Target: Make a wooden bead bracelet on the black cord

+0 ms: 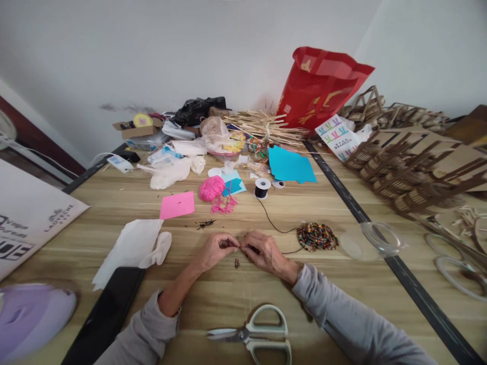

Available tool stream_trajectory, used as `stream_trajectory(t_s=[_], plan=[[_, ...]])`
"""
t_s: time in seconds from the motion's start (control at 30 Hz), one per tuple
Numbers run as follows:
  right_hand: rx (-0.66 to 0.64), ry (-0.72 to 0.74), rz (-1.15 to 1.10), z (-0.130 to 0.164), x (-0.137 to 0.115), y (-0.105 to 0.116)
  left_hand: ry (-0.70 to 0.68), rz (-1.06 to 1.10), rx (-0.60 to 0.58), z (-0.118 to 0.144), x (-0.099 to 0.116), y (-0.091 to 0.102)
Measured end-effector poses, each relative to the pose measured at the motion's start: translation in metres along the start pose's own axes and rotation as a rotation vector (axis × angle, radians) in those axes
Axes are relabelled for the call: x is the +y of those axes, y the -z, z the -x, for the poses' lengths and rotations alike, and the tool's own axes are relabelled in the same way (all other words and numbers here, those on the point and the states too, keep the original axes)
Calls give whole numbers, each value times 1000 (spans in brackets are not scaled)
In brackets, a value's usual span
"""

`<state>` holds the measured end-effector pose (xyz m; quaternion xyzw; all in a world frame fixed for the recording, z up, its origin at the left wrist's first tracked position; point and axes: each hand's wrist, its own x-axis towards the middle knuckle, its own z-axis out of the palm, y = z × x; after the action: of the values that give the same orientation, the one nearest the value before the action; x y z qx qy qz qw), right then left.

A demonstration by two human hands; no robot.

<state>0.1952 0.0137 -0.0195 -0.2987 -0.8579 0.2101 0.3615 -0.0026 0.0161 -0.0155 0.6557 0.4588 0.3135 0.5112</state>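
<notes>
Hands: left hand & right hand pinch cord between fingertips; beads just right, scissors nearer on desk.

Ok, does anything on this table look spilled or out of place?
Small dark scraps lie scattered on the bare wood beyond the left hand, and pink yarn trails loose from its ball. Nothing looks broken.

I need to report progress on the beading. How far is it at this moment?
Early stage. Done: only a few beads hang on the black cord. In hand: the left hand and right hand pinch the cord end between them. Left: a full pile of beads lies unthreaded, and the cord is uncut from its spool.
</notes>
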Motion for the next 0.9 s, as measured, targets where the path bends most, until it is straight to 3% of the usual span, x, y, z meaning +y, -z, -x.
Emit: stream_trajectory(t_s=[0.5,0.9], plan=[[-7,8,-72,-1,1,-2,59,38,42,0,3,-1],[-55,-1,-65,0,-1,0,2,-1,30,2,8,-3]])
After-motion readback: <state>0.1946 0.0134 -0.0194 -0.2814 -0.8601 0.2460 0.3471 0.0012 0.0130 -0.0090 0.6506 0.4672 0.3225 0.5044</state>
